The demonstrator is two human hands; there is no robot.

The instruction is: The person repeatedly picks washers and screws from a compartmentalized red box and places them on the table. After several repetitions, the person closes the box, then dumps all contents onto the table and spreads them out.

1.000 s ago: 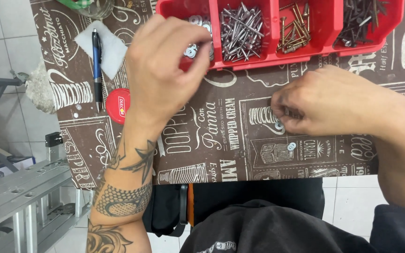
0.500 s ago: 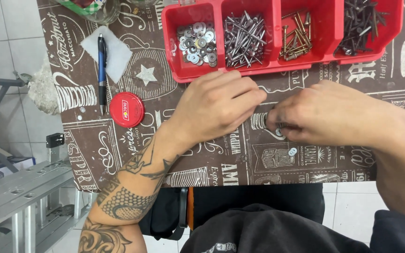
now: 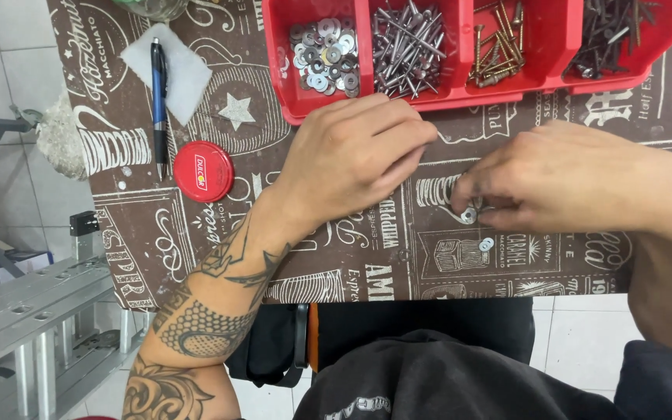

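Washers sit in two spots relative to the red tray [image 3: 460,97]: a heap [image 3: 324,58] in its leftmost compartment, and a few loose ones [image 3: 485,243] on the tablecloth just below its front edge. Left of the tray we see a blue pen [image 3: 159,105] on a white cloth and a red lid [image 3: 203,171]. Below the tray our left hand [image 3: 351,159] curls around a thin nail, and our right hand [image 3: 577,187] pinches a washer [image 3: 470,214] at its fingertips.
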